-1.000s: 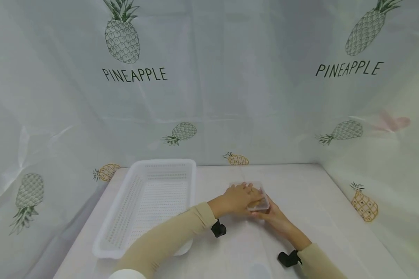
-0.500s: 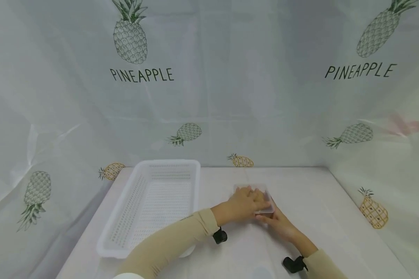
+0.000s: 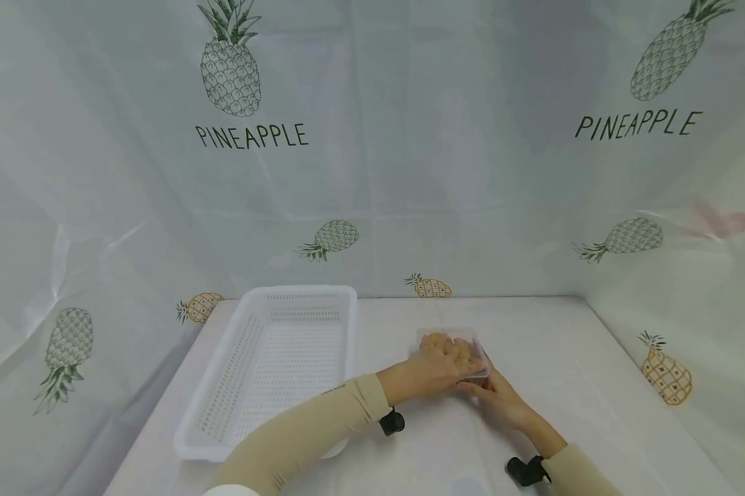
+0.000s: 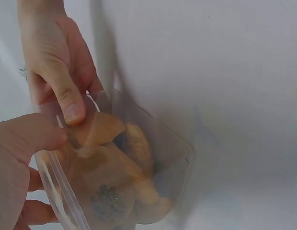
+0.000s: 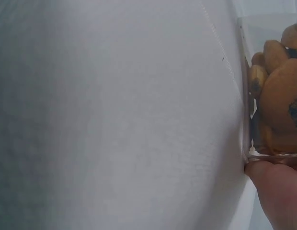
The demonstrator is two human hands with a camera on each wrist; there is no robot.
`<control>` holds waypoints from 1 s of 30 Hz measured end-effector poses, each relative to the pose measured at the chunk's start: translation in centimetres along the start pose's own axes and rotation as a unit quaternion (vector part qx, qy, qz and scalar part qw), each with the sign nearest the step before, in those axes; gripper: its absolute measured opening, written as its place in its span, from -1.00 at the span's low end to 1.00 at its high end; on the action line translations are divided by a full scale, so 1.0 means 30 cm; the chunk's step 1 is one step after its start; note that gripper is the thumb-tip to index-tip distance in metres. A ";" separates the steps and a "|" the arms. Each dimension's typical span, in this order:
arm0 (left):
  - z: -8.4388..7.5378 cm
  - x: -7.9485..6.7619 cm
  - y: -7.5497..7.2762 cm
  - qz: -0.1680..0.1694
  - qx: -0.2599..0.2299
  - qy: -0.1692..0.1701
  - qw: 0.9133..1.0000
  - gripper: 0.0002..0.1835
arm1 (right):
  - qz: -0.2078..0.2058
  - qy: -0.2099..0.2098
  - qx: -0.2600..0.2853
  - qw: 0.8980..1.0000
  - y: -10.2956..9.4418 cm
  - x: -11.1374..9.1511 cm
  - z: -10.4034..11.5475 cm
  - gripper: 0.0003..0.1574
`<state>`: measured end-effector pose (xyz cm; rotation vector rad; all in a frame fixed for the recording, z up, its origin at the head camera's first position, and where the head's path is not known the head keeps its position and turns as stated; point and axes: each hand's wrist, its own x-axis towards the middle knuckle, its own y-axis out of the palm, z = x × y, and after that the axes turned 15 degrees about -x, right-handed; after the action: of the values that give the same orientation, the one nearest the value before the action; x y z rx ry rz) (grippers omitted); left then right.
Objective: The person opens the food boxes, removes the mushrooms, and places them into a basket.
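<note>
A clear plastic box (image 3: 430, 333) sits on the right half of the table, with several brown mushroom-like pieces (image 4: 108, 158) inside; dark specks show on one round piece. My left hand (image 3: 443, 363) lies over its top, the fingers bent. In the left wrist view, the left thumb and fingers grip the box's edge. My right hand (image 3: 502, 399) holds the near right corner, and its thumb (image 4: 73, 112) presses on the plastic. The right wrist view catches the box at its right border, with a thumb (image 5: 275, 184) against the rim; the other fingers there are hidden.
A white perforated basket (image 3: 351, 337) stands on the left of the white table (image 3: 533, 331), partly covered by the left sleeve (image 3: 310, 427). A pale curtain (image 3: 434, 172) printed with pineapples hangs behind the table and along both sides.
The left fingers were spread flatter over the box and are now more bent. The right hand keeps its hold. The head view has shifted slightly.
</note>
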<state>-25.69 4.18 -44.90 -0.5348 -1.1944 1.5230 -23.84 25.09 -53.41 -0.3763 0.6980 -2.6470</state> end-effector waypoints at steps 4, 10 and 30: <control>-0.006 -0.005 0.004 0.012 0.003 -0.007 1.000 -0.48 | -0.001 0.007 -0.002 1.000 0.008 0.000 0.000 0.17; 0.002 -0.007 0.013 -0.025 -0.002 0.006 1.000 -0.50 | -0.001 -0.002 -0.010 1.000 0.013 -0.004 -0.001 0.11; 0.190 0.034 -0.088 0.153 -0.440 -0.095 0.880 -0.47 | 0.009 0.060 -0.053 0.997 -0.018 0.004 0.025 0.17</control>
<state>-29.51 2.62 -40.07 -1.2380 -2.0384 1.2264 -23.83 25.16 -52.48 -0.2397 0.8777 -2.6400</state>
